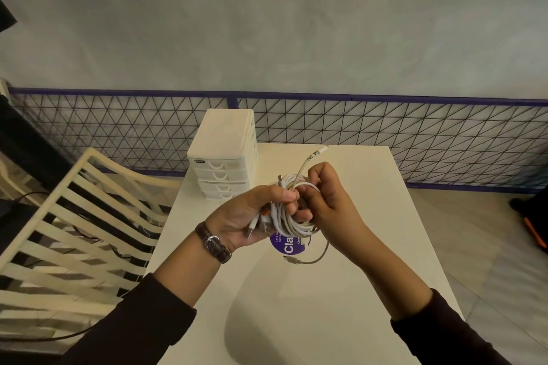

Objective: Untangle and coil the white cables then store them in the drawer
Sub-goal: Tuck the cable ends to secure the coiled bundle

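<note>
Cables [292, 216] bunched between both hands [284, 210], gripped above the table [296, 305].

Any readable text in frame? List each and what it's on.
"Cla": large white letters on the purple round sticker on the table; rest hidden by the cables.
Small print on the same sticker: too small to read.
Dark label on the drawer unit: blurred, unreadable.

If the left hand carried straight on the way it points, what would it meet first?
Most likely the right hand, which grips the same white cables directly ahead of the left hand.
</note>
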